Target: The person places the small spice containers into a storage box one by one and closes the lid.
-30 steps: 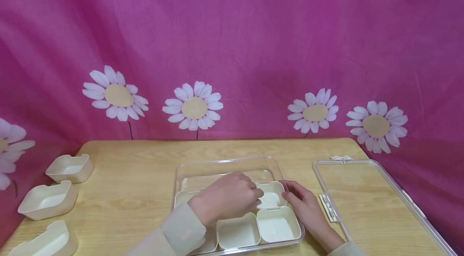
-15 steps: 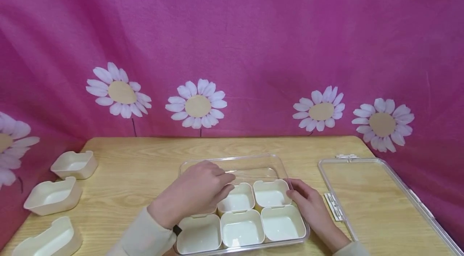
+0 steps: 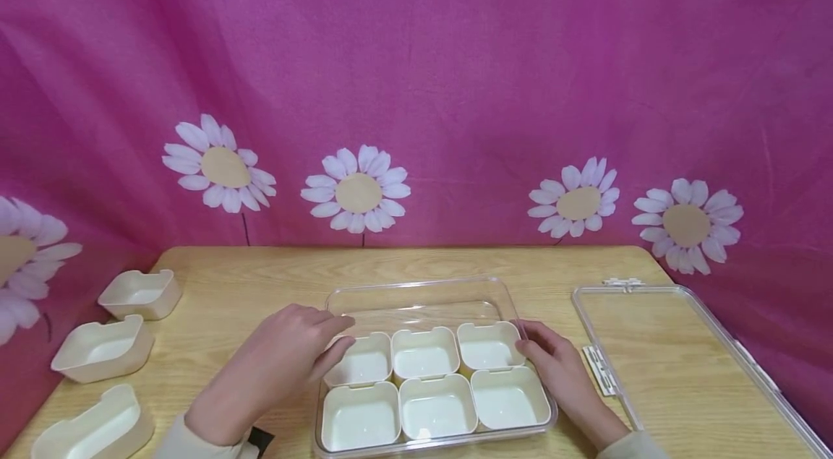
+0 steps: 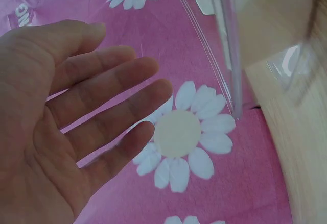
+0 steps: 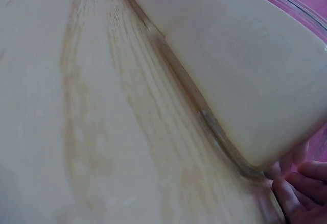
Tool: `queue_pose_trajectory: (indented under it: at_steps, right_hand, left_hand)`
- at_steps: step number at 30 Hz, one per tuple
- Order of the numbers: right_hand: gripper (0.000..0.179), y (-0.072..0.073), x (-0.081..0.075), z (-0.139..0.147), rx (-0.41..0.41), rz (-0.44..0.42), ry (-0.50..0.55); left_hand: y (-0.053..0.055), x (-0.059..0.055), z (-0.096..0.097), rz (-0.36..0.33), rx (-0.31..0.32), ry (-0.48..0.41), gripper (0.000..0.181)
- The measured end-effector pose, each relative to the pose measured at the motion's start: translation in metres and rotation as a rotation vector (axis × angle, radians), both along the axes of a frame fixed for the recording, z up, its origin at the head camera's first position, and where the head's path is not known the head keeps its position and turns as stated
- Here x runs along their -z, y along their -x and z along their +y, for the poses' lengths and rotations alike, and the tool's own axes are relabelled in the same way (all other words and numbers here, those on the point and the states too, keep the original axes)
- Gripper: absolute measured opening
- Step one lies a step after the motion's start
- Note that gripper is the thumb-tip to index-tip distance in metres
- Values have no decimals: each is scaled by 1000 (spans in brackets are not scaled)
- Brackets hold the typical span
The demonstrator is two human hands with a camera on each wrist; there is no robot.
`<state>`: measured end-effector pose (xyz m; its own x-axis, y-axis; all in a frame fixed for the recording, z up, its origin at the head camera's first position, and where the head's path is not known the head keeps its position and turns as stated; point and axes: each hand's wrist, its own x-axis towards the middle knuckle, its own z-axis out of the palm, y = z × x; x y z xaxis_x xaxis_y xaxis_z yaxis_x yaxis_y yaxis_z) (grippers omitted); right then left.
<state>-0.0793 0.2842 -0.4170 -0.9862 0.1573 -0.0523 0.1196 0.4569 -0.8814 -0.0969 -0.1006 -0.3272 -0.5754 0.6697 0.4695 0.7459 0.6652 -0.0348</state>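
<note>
My left hand (image 3: 286, 350) hovers over the left side of a clear plastic box (image 3: 416, 285), fingers loosely extended and holding nothing. In the left wrist view the left hand (image 4: 97, 96) shows a bare palm with spread fingers. My right hand (image 3: 566, 372) holds the box's right wall, its thumb against the outside; part of the grip is hidden. Some fingers of the right hand (image 5: 301, 188) show by the box's lower edge in the right wrist view. Inside the box, cream bins stand in two rows, among them a front left bin (image 3: 361, 419) and a back right bin (image 3: 489, 350).
Three more cream bins stand at the table's left, such as the middle left bin (image 3: 104, 350). A clear lid (image 3: 628, 401) with white latches lies on the right. Behind the wooden table (image 3: 247, 278) hangs a pink flowered curtain (image 3: 455, 83).
My left hand has moved left from over the middle of the box, and its fingers have loosened, uncovering the bins on that side. My right hand has stayed on the box wall.
</note>
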Motion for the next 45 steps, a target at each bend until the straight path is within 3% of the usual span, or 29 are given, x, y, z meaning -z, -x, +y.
queue_pose_trajectory:
  at_steps: [7, 11, 15, 20, 25, 34, 40, 45]
  right_hand:
    - [39, 1, 0, -2, -3, 29, 2]
    - [38, 0, 1, -2, -2, 25, 1]
    - [39, -1, 1, -1, -1, 20, -1]
    - [39, -1, -2, 0, 0, 23, 12]
    - [40, 0, -3, 1, 1, 23, 6]
    - [41, -1, 1, -1, -7, -1, 11]
    - [40, -1, 1, -2, 1, 4, 2]
    - [41, 0, 0, 0, 1, 3, -9]
  left_hand:
    - [-5, 4, -15, -35, -95, -14, 18]
    - [-6, 3, -22, -101, -162, -27, 18]
    - [-7, 2, -33, -224, -253, -13, 22]
    - [-2, 1, -48, -440, -348, 83, 34]
    - [5, -1, -60, -555, -423, 135, 40]
    - [1, 7, -87, -664, -483, 150, 48]
    - [0, 5, -106, -755, -526, 159, 49]
    - [2, 8, -115, -783, -540, 192, 49]
